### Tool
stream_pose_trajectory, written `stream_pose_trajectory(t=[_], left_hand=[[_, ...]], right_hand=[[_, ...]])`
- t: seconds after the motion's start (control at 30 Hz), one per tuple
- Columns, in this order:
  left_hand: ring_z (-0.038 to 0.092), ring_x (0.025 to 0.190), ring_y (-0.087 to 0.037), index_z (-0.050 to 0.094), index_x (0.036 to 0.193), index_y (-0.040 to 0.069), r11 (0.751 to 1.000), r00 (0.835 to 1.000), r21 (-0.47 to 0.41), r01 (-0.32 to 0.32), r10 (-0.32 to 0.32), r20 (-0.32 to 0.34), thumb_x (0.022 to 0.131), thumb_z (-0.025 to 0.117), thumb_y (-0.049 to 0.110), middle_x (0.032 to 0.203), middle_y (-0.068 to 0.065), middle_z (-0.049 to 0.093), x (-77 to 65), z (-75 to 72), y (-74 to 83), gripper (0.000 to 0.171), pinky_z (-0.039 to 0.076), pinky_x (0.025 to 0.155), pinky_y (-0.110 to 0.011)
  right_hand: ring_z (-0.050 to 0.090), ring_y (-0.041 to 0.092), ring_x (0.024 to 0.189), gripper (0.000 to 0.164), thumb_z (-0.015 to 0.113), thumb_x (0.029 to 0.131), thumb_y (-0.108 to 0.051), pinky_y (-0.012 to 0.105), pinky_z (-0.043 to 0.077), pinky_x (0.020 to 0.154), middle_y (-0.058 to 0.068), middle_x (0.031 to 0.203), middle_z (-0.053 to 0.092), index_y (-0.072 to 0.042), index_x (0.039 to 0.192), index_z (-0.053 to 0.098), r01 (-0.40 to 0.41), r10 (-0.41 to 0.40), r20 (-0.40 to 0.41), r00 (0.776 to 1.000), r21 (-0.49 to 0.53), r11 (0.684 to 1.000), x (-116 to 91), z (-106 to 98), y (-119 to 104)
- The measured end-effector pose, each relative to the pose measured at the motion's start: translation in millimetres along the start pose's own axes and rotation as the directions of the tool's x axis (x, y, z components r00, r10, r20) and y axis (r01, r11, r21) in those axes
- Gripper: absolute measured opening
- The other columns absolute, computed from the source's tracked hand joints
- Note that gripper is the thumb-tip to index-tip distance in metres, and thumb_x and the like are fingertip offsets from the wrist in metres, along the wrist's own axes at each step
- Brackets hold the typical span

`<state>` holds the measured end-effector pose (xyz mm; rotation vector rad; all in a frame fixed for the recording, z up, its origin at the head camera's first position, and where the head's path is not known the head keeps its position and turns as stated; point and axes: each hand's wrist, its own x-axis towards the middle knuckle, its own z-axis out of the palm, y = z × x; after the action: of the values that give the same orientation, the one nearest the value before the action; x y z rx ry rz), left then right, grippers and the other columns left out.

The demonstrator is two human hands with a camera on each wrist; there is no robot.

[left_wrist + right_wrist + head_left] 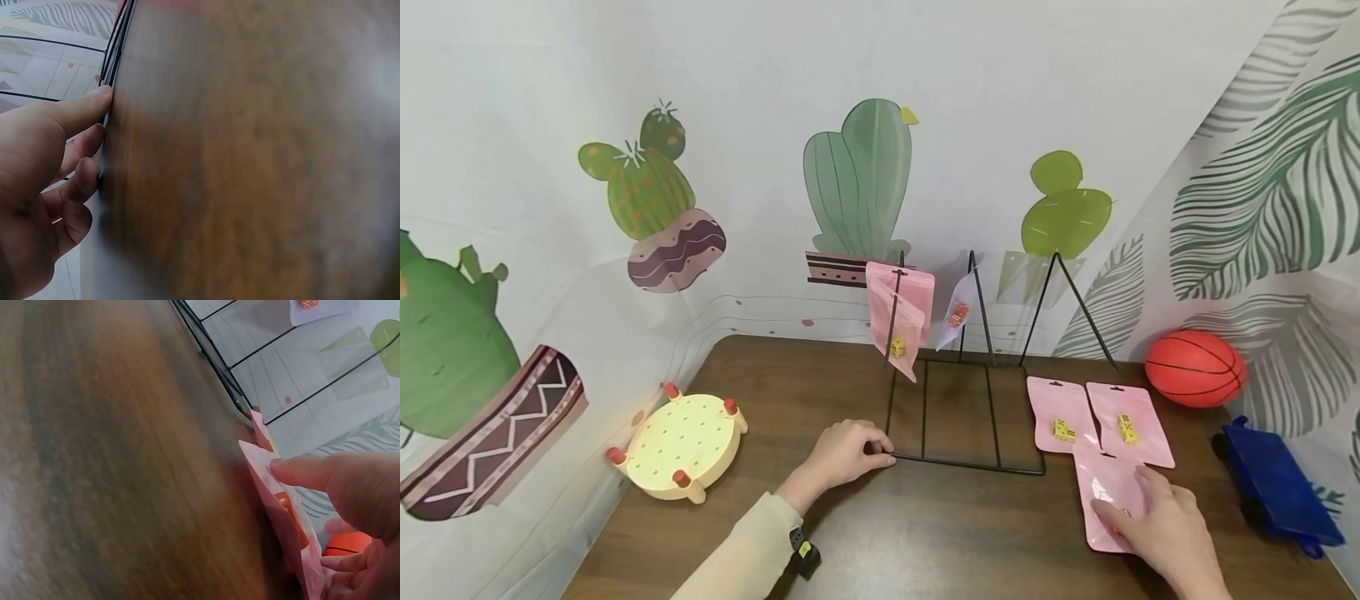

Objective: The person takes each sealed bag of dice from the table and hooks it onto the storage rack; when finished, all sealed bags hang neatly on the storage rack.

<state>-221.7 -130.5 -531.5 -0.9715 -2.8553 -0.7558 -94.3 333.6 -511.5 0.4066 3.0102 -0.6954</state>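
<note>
My left hand (pixel 847 454) pinches the front left corner of a black wire rack (pixel 955 463) on the table; in the left wrist view its thumb (pixel 87 111) lies along the wire. My right hand (pixel 1168 521) grips a pink zip pouch (pixel 1101 475) at the front right, its thumb (pixel 306 472) on the pouch; a red die (pixel 291 515) shows inside. Two more pink pouches, a left one (pixel 1052 396) and a right one (pixel 1120 400), lie flat behind it with yellow dice. On the rack's uprights hang pink pouches (pixel 898 292) and a pale lilac pouch (pixel 961 300) with red dice.
Behind the pouches sits a red basketball-patterned ball (pixel 1195 368). A blue toy cart (pixel 1277 483) stands at the right edge. On the left is a round cream stand (pixel 681 442) with red-tipped legs. A cactus-print cloth (pixel 760 167) backs the brown table (pixel 925 533).
</note>
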Motion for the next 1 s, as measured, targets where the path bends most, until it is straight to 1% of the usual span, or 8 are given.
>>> stream_pose_trajectory(t=[0.17, 0.4, 0.6, 0.67, 0.73, 0.83, 0.93, 1.0], left_hand=[[0.058, 0.074, 0.002, 0.080, 0.096, 0.033, 1.000, 1.000, 0.002, 0.000, 0.000, -0.008, 0.091, 0.081, 0.039, 0.081, 0.028, 0.059, -0.8, 0.8, 0.0, 0.007, 0.047, 0.065, -0.027], [0.057, 0.073, 0.002, 0.080, 0.095, 0.033, 1.000, 1.000, -0.004, 0.007, -0.007, -0.009, 0.092, 0.081, 0.037, 0.081, 0.026, 0.059, -1.2, 1.2, 1.1, 0.005, 0.046, 0.062, -0.026], [0.056, 0.072, 0.003, 0.081, 0.094, 0.031, 1.000, 1.000, -0.012, 0.015, -0.015, -0.018, 0.092, 0.081, 0.038, 0.081, 0.026, 0.059, -1.2, 2.5, 0.8, 0.007, 0.045, 0.061, -0.026], [0.056, 0.071, 0.003, 0.081, 0.094, 0.031, 1.000, 1.000, -0.011, 0.014, -0.014, -0.023, 0.092, 0.081, 0.039, 0.081, 0.026, 0.059, -1.1, 2.8, 0.6, 0.008, 0.045, 0.060, -0.026], [0.055, 0.070, 0.004, 0.081, 0.094, 0.031, 1.000, 1.000, -0.014, 0.011, -0.012, -0.028, 0.092, 0.081, 0.039, 0.080, 0.026, 0.059, -1.1, 3.1, 0.6, 0.008, 0.045, 0.060, -0.025], [0.055, 0.070, 0.004, 0.080, 0.093, 0.032, 1.000, 0.999, -0.012, 0.010, -0.011, -0.033, 0.092, 0.081, 0.039, 0.080, 0.026, 0.059, -1.0, 3.6, 0.6, 0.007, 0.045, 0.059, -0.025], [0.055, 0.069, 0.003, 0.080, 0.093, 0.033, 1.000, 0.999, -0.021, 0.012, -0.012, -0.033, 0.092, 0.081, 0.038, 0.080, 0.026, 0.059, -0.8, 4.1, 0.0, 0.005, 0.045, 0.059, -0.025], [0.055, 0.070, 0.003, 0.080, 0.093, 0.033, 1.000, 0.999, -0.027, 0.015, -0.016, -0.033, 0.092, 0.081, 0.037, 0.080, 0.026, 0.060, -0.6, 4.1, -0.2, 0.004, 0.045, 0.059, -0.025]], right_hand=[[0.035, 0.066, 0.124, 0.114, 0.076, 0.083, -0.068, 0.078, 0.035, 0.095, 0.051, 0.136, 0.033, 0.012, 0.150, 0.029, -0.047, 0.045, 0.083, 0.996, 0.026, 0.999, 1.1, -4.6, 6.1], [0.039, 0.067, 0.122, 0.114, 0.079, 0.082, -0.064, 0.076, 0.037, 0.095, 0.052, 0.138, 0.035, 0.015, 0.147, 0.029, -0.023, 0.020, 0.144, 0.989, 0.021, 1.000, 1.7, -8.4, 14.1], [0.043, 0.061, 0.122, 0.116, 0.087, 0.080, -0.054, 0.074, 0.037, 0.097, 0.047, 0.145, 0.031, 0.009, 0.153, 0.024, 0.000, -0.019, 0.127, 0.992, 0.148, 0.989, -1.0, -7.6, 21.2], [0.049, 0.055, 0.114, 0.117, 0.089, 0.078, -0.052, 0.064, 0.047, 0.090, 0.044, 0.142, 0.038, 0.006, 0.155, 0.023, 0.014, -0.032, 0.096, 0.995, 0.181, 0.983, -3.6, -6.2, 23.2], [0.054, 0.048, 0.107, 0.116, 0.090, 0.078, -0.049, 0.051, 0.051, 0.081, 0.040, 0.134, 0.046, 0.004, 0.156, 0.022, 0.029, -0.044, 0.070, 0.997, 0.206, 0.978, -6.2, -5.3, 25.0], [0.058, 0.038, 0.095, 0.113, 0.092, 0.078, -0.041, 0.035, 0.046, 0.069, 0.031, 0.117, 0.055, 0.003, 0.156, 0.023, 0.065, -0.075, 0.033, 0.997, 0.236, 0.970, -9.6, -5.0, 27.8], [0.060, 0.037, 0.096, 0.112, 0.092, 0.079, -0.037, 0.032, 0.045, 0.069, 0.032, 0.115, 0.058, 0.004, 0.156, 0.022, 0.073, -0.085, 0.040, 0.996, 0.251, 0.965, -10.5, -6.5, 29.1], [0.061, 0.036, 0.096, 0.113, 0.091, 0.081, -0.037, 0.031, 0.047, 0.069, 0.033, 0.115, 0.060, 0.004, 0.157, 0.019, 0.043, -0.065, 0.075, 0.995, 0.274, 0.961, -9.5, -8.0, 29.1]])
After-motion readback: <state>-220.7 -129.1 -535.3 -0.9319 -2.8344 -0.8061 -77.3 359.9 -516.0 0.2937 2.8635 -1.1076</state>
